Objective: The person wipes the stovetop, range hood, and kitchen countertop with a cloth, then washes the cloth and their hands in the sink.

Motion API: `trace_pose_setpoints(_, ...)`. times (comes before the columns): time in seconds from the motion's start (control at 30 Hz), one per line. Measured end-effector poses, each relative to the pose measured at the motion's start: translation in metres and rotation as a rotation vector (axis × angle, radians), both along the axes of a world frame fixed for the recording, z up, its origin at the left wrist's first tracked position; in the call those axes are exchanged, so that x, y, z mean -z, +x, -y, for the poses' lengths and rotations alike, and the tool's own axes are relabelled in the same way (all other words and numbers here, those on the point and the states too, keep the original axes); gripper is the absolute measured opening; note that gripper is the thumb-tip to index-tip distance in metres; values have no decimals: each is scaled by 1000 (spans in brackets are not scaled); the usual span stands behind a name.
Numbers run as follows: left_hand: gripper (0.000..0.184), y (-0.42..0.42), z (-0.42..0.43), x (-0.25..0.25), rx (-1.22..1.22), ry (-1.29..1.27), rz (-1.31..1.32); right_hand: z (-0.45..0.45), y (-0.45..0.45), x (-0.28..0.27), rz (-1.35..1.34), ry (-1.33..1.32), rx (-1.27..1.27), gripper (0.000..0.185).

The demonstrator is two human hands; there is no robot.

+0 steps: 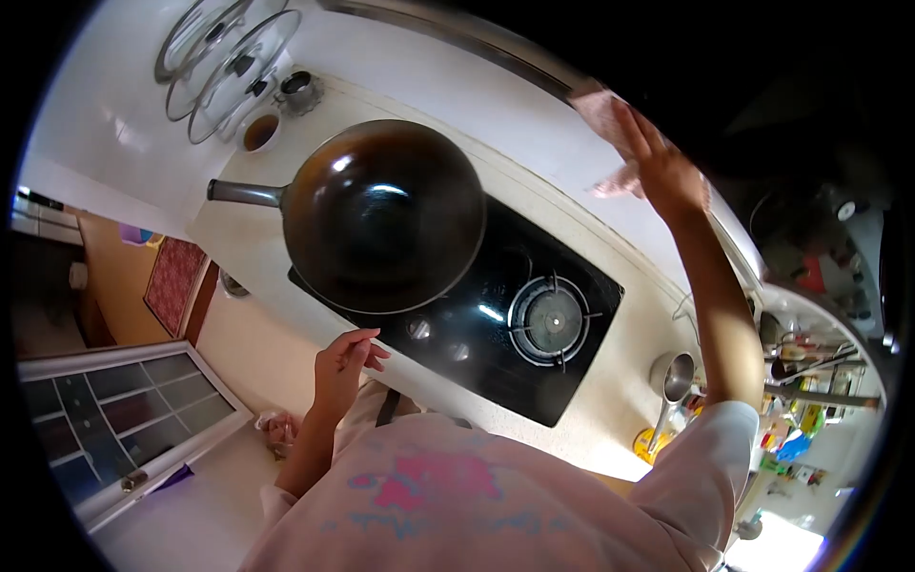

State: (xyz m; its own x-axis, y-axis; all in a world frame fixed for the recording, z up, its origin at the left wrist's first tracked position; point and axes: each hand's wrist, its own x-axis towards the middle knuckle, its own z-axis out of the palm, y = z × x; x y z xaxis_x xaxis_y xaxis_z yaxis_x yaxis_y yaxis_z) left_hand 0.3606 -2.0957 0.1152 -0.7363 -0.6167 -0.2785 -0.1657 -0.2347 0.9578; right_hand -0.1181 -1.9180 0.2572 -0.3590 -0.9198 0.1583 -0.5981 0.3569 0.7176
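two bare hands are in view, set well apart around the black cooktop (477, 334). the right hand (670, 179) is raised beyond the cooktop's far edge, toward its right end, and is spread over a pale pink cloth (605, 119) at the white wall (534, 124), by the metal edge of the dark overhead hood (496, 52). its fingers look mostly straight and lie over the cloth instead of curling round it; i cannot tell where the thumb is. parts of the cloth stick out past the fingers and beside the wrist.

the left hand (348, 367) hovers by the near edge of the cooktop, toward its left side, with fingers half open, loosely bent, and nothing in them.

a big dark wok (384, 217) sits over the cooktop's left part, its handle (246, 193) pointing left. the round burner (550, 321) shows on the cooktop's right part. left of the cooktop, past the wok, are a bowl of brown liquid (259, 130) and a small metal cup (297, 88), with glass lids (229, 67) hung on the wall above them. right of the cooktop a small saucepan (675, 377) rests on the pale counter (620, 381), its handle toward the person, close to something yellow (645, 445) that i cannot make out.
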Motion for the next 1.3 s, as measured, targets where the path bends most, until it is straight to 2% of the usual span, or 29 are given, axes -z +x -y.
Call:
trace_pose_setpoints(0.03, 24, 2, 7, 0, -22, 1, -5, 36, 6, 1, -60, 27, -1, 96)
trace_pose_setpoints(0.13, 24, 17, 32, -1, -101, 59, -16, 138, 12, 12, -124, -72, -212, 102)
trace_pose_setpoints(0.23, 23, 27, 57, -10, -277, 93, 11, 240, 16, 23, -190, -131, -309, 104)
trace_pose_setpoints(0.33, 22, 40, 77, -15, -419, 150, 31, 322, 35, 28, -16, -275, -347, 92)
trace_pose_setpoints(0.4, 22, 51, 89, -16, -492, 199, 31, 365, 49, 22, 227, -337, -344, 60)
trace_pose_setpoints(0.47, 22, 61, 99, -12, -537, 207, 21, 405, 55, 24, 303, -384, -317, 57)
trace_pose_setpoints(0.53, 23, 66, 108, -13, -554, 192, 27, 434, 52, 41, 206, -415, -256, 79)
trace_pose_setpoints(0.57, 23, 69, 112, -12, -560, 210, 25, 431, 53, 45, 146, -483, -314, 71)
trace_pose_setpoints(0.67, 22, 67, 120, -10, -547, 173, 13, 413, 40, 50, 117, -557, -526, 98)
trace_pose_setpoints(0.7, 22, 67, 122, -9, -526, 174, 9, 390, 48, 43, 128, -511, -432, 86)
trace_pose_setpoints(0.73, 22, 65, 126, -9, -507, 175, 2, 371, 51, 40, 132, -472, -348, 83)
trace_pose_setpoints(0.9, 22, 45, 144, -5, -400, 172, -36, 261, 51, 19, 257, -285, -218, 84)
trace_pose_setpoints(0.93, 22, 40, 146, -2, -375, 182, -50, 245, 42, 23, 214, -220, -168, 81)
trace_pose_setpoints(1.0, 21, 32, 150, -1, -334, 193, -68, 223, 29, 24, 78, -120, -223, 78)
trace_pose_setpoints(1.1, 21, 26, 153, -5, -296, 208, -66, 233, 24, 19, -32, -37, -296, 78)
trace_pose_setpoints(1.2, 21, 30, 155, 6, -315, 207, -67, 286, 33, 21, 2, 72, -157, 75)
trace_pose_setpoints(1.3, 21, 45, 157, 13, -351, 199, -45, 355, 34, 29, -300, 120, -311, 74)
